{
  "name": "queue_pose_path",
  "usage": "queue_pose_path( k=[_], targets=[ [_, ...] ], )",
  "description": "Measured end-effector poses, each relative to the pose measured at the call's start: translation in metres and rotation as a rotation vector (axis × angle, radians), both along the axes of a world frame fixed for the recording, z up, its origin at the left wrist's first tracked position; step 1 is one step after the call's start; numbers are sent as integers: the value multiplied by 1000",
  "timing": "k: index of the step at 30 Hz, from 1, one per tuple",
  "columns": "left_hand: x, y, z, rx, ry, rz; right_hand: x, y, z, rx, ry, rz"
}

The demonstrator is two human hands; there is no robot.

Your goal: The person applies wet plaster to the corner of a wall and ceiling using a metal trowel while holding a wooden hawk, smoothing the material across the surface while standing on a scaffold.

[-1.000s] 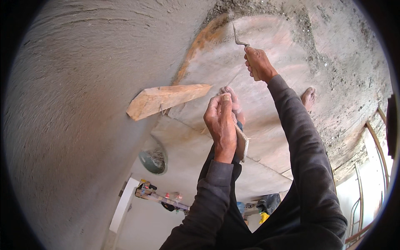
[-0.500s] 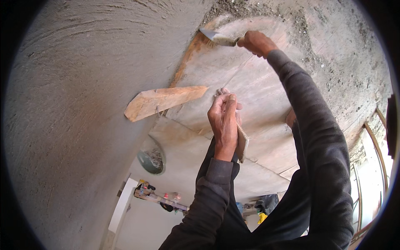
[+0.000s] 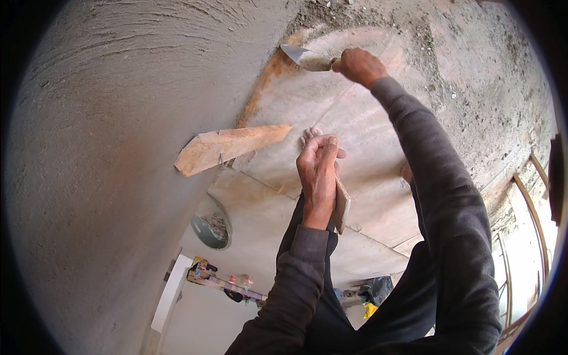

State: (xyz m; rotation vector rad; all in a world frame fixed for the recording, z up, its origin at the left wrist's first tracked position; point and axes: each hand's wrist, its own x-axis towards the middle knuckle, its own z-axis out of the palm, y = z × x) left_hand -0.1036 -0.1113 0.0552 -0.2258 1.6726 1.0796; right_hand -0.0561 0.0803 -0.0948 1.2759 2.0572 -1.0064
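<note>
My right hand point(image 3: 362, 66) is closed round the handle of a pointed trowel point(image 3: 315, 61). The blade's tip points left, at the orange-brown strip point(image 3: 272, 68) where the floor boards meet the plastered wall point(image 3: 118, 118). My left hand point(image 3: 318, 174) is nearer to me, fingers curled, with a thin, flat board point(image 3: 341, 207) seen almost edge-on beneath its palm. How the fingers grip this board is mostly hidden. A rough wooden piece point(image 3: 231, 146) juts from the wall left of my left hand, with a nail sticking out of it.
Bare toes point(image 3: 310, 135) show just beyond my left hand. A round tub point(image 3: 212, 228) with grey mix stands lower left. Loose mortar crumbs point(image 3: 426, 53) lie on the far and right floor. Several bent rods or poles point(image 3: 532, 219) line the right edge.
My right hand and the trowel have shifted slightly left and nearer to me, the blade tip still by the wall's foot. My left hand keeps nearly the same place and grip.
</note>
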Motion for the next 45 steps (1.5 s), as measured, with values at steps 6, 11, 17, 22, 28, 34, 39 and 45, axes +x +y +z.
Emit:
queue_pose_path(
  k=[6,11,17,22,28,34,39,45],
  targets=[
    [-10,1,6,-24,-9,-2,31,29,21,-247,28,-499],
    [-4,4,5,-20,-68,1,92,3,-8,-320,280,-963],
    [-12,5,6,-19,-34,34,35,-82,-14,-827,608,-1190],
    [-12,9,11,-64,-46,85,-21,-109,-39,-847,720,-1360],
    [-26,6,12,-43,8,120,-81,-103,-56,-926,839,-1588],
    [-34,8,12,-41,16,99,-104,-106,-64,-778,766,-1578],
    [-35,15,14,-34,31,31,-94,-107,-70,-588,693,-1587],
    [-39,16,14,-6,14,60,-85,-109,-64,-489,650,-1515]
  ],
)
